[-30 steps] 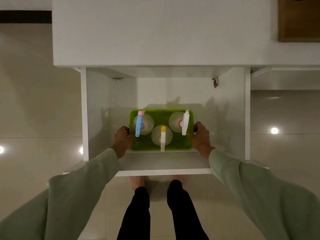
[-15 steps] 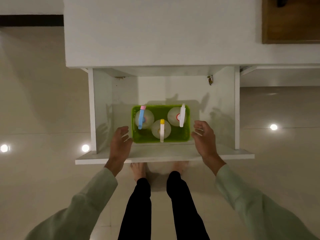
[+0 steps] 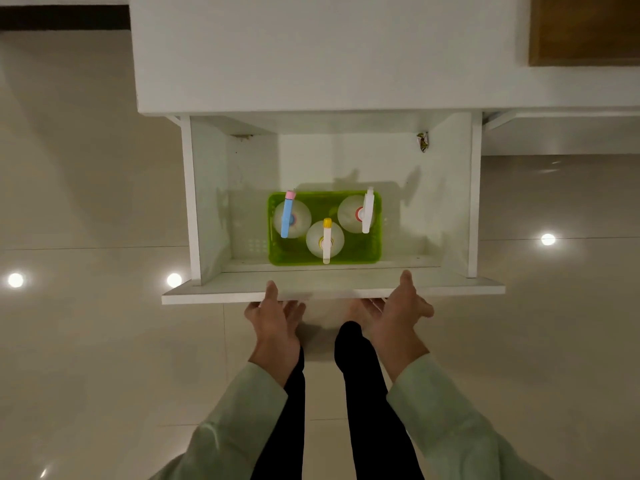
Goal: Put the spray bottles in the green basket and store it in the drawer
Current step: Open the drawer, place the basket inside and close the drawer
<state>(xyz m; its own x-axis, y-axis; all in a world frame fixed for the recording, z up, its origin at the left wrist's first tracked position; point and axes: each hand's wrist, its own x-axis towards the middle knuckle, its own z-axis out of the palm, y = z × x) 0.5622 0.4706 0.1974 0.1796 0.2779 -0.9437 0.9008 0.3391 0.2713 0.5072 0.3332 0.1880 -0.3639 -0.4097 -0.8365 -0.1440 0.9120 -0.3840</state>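
Observation:
The green basket [image 3: 349, 252] rests on the floor of the pulled-out white drawer [image 3: 332, 291], near its front wall. Three clear spray bottles stand upright in it: one with a blue trigger [image 3: 288, 216] at the left, one with a yellow cap [image 3: 325, 239] in the middle, one with a white trigger [image 3: 363, 213] at the right. My left hand [image 3: 275, 318] and my right hand [image 3: 398, 311] are at the drawer's front panel. Thumbs lie over its top edge and fingers curl below. Neither hand touches the basket.
The drawer sticks out from a white cabinet [image 3: 311, 53] above it. A small crumpled wrapper [image 3: 422, 142] lies in the drawer's back right corner. Glossy tiled floor surrounds it, with light reflections. My dark-trousered legs [image 3: 360, 393] stand just below the drawer front. A brown wooden panel [image 3: 585, 29] sits at top right.
My hands let go of the basket, drew back out of the drawer and came down to its front panel. The basket stays inside.

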